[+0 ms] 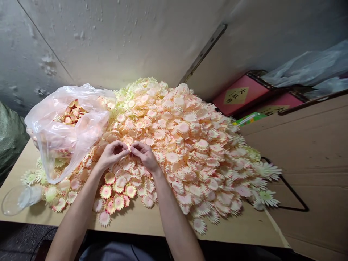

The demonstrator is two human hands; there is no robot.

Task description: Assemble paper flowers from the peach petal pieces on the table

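My left hand (115,153) and my right hand (144,155) meet over a heap of artificial flowers (185,127). Thumbs and forefingers of both hands are pinched together around a small pale artificial flower (129,146), mostly hidden by the fingertips. The heap is made of cream and pink flower heads with fringed, toothed edges, many tipped in red. Just below my hands, several flower heads with redder rims (119,201) lie on the table (141,220). Left of my hands stands an open translucent plastic bag (58,136) with more flower pieces inside.
A clear plastic cup (16,200) lies on its side at the table's left front. Behind the heap rises a grey wall (114,43). Red boxes (241,95) and a large cardboard sheet (307,156) flank the right side. A green sack (11,136) stands at far left.
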